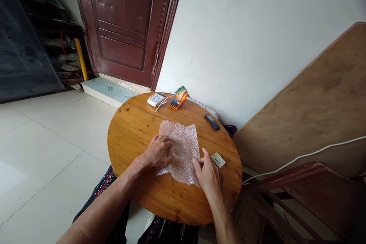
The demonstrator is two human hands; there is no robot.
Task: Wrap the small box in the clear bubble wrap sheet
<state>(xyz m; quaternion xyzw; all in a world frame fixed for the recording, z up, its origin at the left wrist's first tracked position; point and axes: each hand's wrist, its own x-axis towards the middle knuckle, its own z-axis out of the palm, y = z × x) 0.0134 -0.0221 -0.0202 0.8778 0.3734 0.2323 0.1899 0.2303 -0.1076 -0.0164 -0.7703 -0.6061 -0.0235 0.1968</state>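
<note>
A sheet of pinkish bubble wrap (183,148) lies spread on the round wooden table (128,129), its edges uneven and slightly raised. My left hand (158,151) rests on the sheet's left side, fingers loosely bent and apart from the thumb. At the lower right edge of the wrap is my right hand (208,173), with its index finger stretched out and its thumb at the border of the sheet. Just beyond that hand lies a small pale card with a printed label (218,160).
Toward the back of the table are a white device with a cord (156,99), an orange tape dispenser (178,100) and a dark, partly blurred object (212,122). A wall and a brown door (122,26) stand behind. A dark red wooden chair (314,190) is at right.
</note>
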